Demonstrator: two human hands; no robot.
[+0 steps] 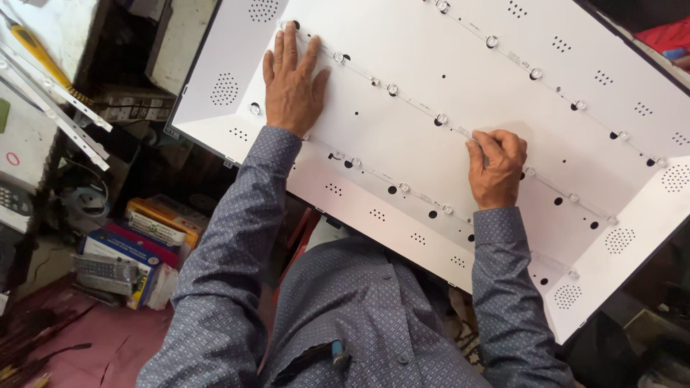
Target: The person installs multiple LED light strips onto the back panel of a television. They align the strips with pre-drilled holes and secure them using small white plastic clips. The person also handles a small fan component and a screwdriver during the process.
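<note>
Evidently steadying the white backlight panel, the left hand lies flat with fingers released at upper left, while the right hand pinches the middle LED strip at centre.

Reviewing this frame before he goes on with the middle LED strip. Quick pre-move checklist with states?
1. Left hand flat on the white backlight panel, steadying it: ok.
2. Right hand fingertips pinched on the middle LED strip: ok.
3. Strip lifted or stuck down at the pinch: cannot tell.
4. Upper strip and lower strip lying flat, untouched: ok.
5. Panel fully supported, since its near edge overhangs the lap: cannot tell.
6. Tool in either hand: none visible, ok.
</note>
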